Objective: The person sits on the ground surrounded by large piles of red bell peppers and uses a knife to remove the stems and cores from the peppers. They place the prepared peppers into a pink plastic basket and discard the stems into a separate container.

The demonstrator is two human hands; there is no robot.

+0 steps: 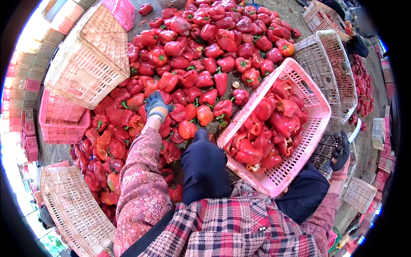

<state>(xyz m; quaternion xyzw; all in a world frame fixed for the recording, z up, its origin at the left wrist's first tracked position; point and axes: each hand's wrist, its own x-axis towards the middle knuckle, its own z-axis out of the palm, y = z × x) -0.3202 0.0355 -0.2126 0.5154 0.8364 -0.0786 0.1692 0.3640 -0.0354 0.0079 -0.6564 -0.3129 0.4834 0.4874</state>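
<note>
My left hand (157, 105), in a blue-grey glove, reaches into a large heap of red bell peppers (208, 54). Its fingers rest on peppers near the middle of the heap, and whether they grip one is hidden. Off to the right, my right hand (340, 152) wears a dark glove and is curled around what looks like a knife (355, 131), whose pale curved blade points up and away. Between my legs and leaning towards me stands a pink plastic crate (313, 128), partly filled with cut and broken red pepper pieces (268, 125).
White plastic crates (93, 54) stand on a pink crate (64, 128) at left; another white crate (77, 205) is nearer. Grey-white crates (327, 70) lie beyond the pepper crate. Another person (356, 45) is at the upper right, near more peppers (362, 86).
</note>
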